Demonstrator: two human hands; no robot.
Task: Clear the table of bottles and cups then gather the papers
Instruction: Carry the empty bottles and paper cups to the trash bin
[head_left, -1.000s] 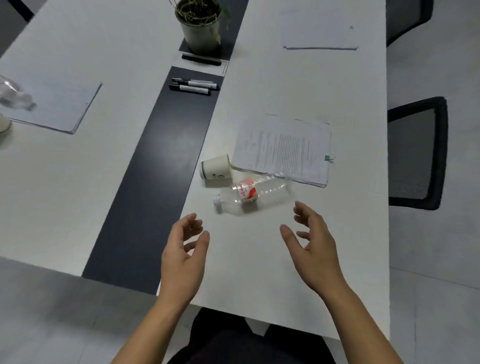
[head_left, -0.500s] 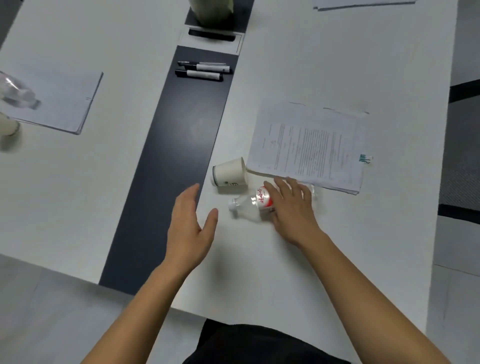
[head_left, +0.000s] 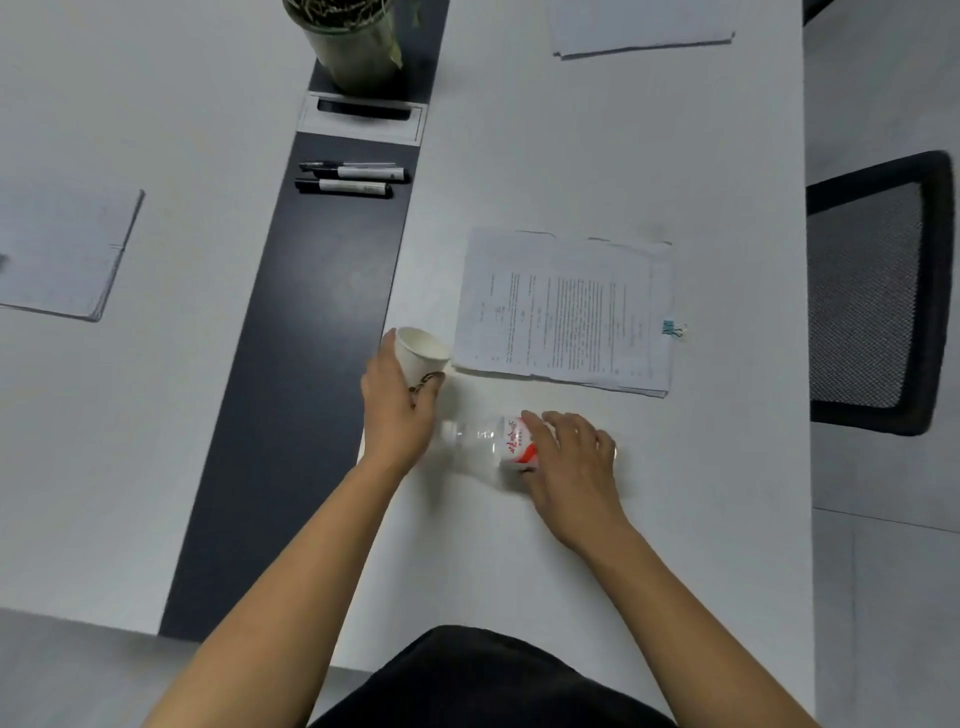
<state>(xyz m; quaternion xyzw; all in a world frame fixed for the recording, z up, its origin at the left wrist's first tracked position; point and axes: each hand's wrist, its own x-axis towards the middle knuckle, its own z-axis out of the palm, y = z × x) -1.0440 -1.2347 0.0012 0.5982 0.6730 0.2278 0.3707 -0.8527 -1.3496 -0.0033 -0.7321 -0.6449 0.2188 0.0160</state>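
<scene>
White bench holds a stack of papers. Beside it, the left hand grips a tilted paper cup, empty inside; the right hand grips a clear bottle lying sideways.

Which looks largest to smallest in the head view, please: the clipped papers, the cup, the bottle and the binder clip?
1. clipped papers
2. bottle, partly under the right hand
3. cup, partly inside the left hand
4. binder clip
</scene>
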